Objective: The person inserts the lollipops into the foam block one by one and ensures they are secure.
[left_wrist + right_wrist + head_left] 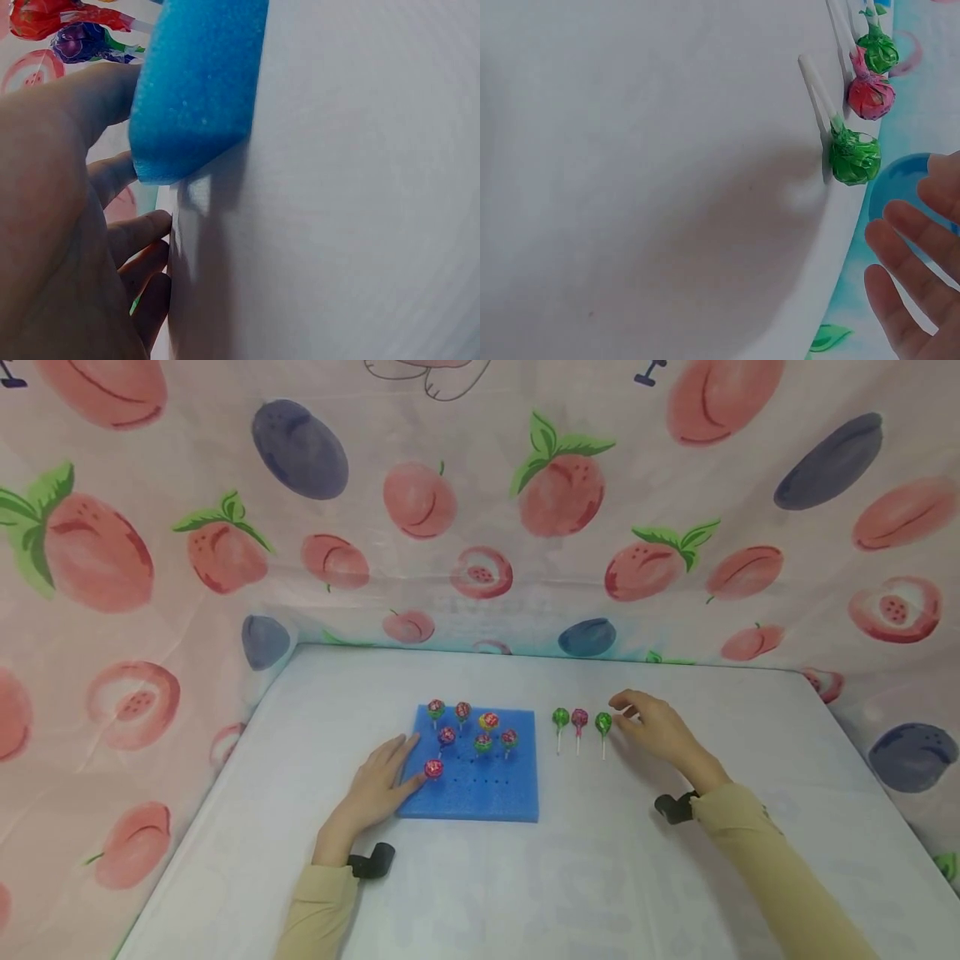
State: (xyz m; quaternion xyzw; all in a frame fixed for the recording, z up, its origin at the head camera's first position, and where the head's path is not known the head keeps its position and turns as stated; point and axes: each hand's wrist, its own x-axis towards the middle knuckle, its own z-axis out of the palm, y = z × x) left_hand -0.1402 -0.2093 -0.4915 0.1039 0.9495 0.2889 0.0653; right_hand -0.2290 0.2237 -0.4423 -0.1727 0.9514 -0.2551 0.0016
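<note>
A blue foam board (pixel 472 803) with rows of small holes lies on the table, and several wrapped lollipops (pixel 489 722) stand in it on their sticks. My left hand (pixel 375 785) rests at the board's left edge, thumb near the red lollipop (pixel 433 768) at the front left. In the left wrist view, the fingers lie along the side of the foam (pixel 199 82). To the board's right lie a green lollipop (pixel 560 717), a pink lollipop (pixel 579 718) and another green lollipop (pixel 603 722). My right hand (pixel 660 731), holding nothing, hovers just right of the last one, fingers loosely bent (pixel 922 255).
The white table (pixel 637 877) runs back to a fruit-printed cloth (pixel 480 510), which hangs behind it and at the sides. Each wrist wears a black camera mount, one at the left (pixel 372 862) and one at the right (pixel 675 808).
</note>
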